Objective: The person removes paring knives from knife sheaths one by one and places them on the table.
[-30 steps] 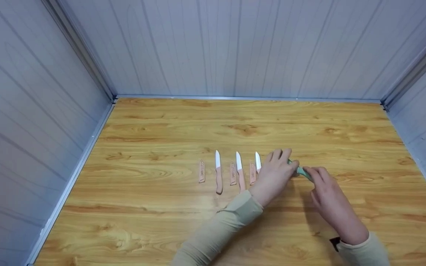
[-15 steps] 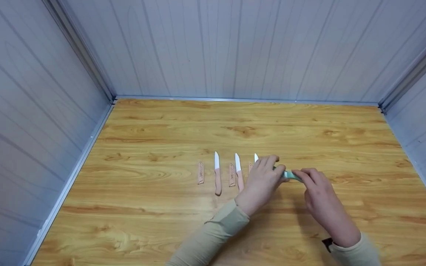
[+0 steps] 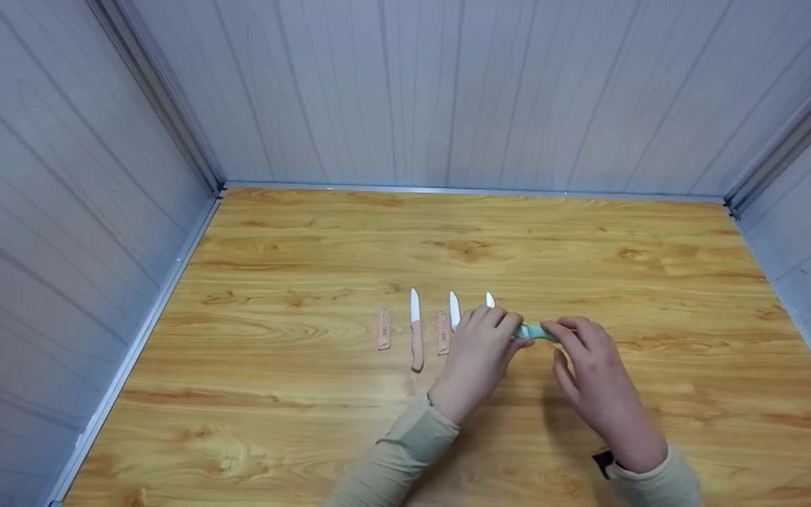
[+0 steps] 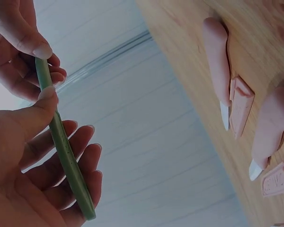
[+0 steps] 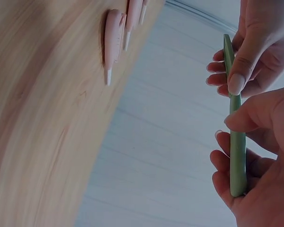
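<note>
A green paring knife [image 3: 538, 333] in a matching green sheath [image 4: 72, 165] is held level above the table between both hands. My left hand [image 3: 472, 359] pinches the sheath near its mouth, the thumb on top and the fingers beneath. At the other end, my right hand [image 3: 594, 373] holds the knife's handle [image 5: 237, 161] between thumb and fingers. No blade shows between handle and sheath. A pink-handled knife [image 3: 417, 338] with a white blade lies left of the hands. Two more such knives, one with its blade [image 3: 454, 303] showing, are partly hidden by my left hand.
On the wooden table [image 3: 272, 408], a pink sheath [image 3: 384, 329] lies left of the leftmost knife. Another pink sheath [image 3: 443, 332] lies between the first two knives. Pale panel walls [image 3: 405, 91] enclose the table at the back and both sides.
Both hands have moved left with the green knife, which now lies more level. My left hand now covers more of the pink knives and hides the third pink sheath.
</note>
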{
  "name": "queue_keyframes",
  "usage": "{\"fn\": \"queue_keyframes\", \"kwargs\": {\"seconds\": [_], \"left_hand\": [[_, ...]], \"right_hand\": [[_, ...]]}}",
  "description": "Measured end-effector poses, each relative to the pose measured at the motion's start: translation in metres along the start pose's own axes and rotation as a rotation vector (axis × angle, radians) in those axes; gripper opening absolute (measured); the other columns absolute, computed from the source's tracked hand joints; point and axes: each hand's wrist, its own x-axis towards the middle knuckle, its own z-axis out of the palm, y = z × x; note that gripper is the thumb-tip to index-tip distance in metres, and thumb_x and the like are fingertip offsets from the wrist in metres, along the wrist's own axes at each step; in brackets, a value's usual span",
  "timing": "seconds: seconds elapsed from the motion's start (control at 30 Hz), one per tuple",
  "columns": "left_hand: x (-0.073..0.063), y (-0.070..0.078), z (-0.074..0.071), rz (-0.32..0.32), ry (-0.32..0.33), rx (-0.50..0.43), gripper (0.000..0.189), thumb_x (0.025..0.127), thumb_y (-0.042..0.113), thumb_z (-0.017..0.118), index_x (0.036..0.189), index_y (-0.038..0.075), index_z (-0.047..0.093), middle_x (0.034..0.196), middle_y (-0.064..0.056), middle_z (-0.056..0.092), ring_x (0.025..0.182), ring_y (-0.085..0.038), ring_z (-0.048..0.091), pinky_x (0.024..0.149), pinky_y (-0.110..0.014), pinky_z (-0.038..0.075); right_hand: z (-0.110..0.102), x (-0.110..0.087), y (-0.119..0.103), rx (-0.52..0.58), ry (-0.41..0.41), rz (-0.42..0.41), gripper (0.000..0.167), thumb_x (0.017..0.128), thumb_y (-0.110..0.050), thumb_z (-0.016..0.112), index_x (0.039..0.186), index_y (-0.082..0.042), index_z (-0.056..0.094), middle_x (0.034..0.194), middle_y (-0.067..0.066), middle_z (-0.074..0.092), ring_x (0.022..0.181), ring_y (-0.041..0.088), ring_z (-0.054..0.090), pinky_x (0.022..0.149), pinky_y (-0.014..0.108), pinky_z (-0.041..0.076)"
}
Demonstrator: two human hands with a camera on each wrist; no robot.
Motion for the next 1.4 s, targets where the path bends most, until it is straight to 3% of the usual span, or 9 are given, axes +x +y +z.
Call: {"fn": "queue_keyframes", "kwargs": {"seconds": [0.43,0.67,0.9,1.13,1.4], "left_hand": [[-0.005,0.001,-0.034,-0.039,0.116,-0.094,0.022,0.090,0.035,0.064,0.098,0.015,0.066,0.092,0.004,0.058,0.086,-0.013,0.056,0.076,-0.029,0.044],[-0.006,0.003,-0.050,-0.066,0.165,-0.128,0.021,0.089,0.034,0.065,0.097,0.014,0.066,0.092,0.004,0.059,0.084,-0.013,0.055,0.072,-0.026,0.042],[-0.005,0.004,-0.066,-0.073,0.233,-0.154,0.022,0.089,0.030,0.068,0.102,0.012,0.070,0.093,0.003,0.061,0.083,-0.013,0.054,0.077,-0.029,0.044],[-0.002,-0.001,-0.074,-0.050,0.277,-0.181,0.021,0.087,0.028,0.069,0.101,0.012,0.071,0.094,0.003,0.063,0.086,-0.013,0.056,0.077,-0.029,0.044],[0.002,-0.005,-0.074,0.011,0.305,-0.135,0.021,0.089,0.028,0.068,0.101,0.012,0.072,0.094,0.003,0.063,0.089,-0.014,0.055,0.081,-0.030,0.045]], "right_hand": [[0.000,0.015,-0.022,0.034,0.163,-0.068,0.035,0.080,0.003,0.063,0.115,0.000,0.064,0.111,0.013,0.055,0.100,0.028,0.049,0.086,0.041,0.037],[-0.002,0.023,-0.036,0.039,0.249,-0.075,0.030,0.083,-0.003,0.058,0.112,0.001,0.066,0.113,0.016,0.055,0.112,0.034,0.047,0.098,0.045,0.034],[-0.005,0.032,-0.048,0.056,0.294,-0.092,0.029,0.085,-0.007,0.057,0.112,-0.001,0.066,0.115,0.017,0.055,0.113,0.034,0.047,0.094,0.042,0.036],[-0.006,0.041,-0.056,0.071,0.349,-0.122,0.029,0.085,-0.007,0.056,0.112,-0.002,0.067,0.114,0.017,0.056,0.112,0.035,0.048,0.096,0.044,0.035],[-0.003,0.049,-0.061,0.098,0.382,-0.126,0.024,0.083,-0.001,0.060,0.106,-0.002,0.069,0.112,0.017,0.056,0.109,0.035,0.049,0.092,0.043,0.037]]}}
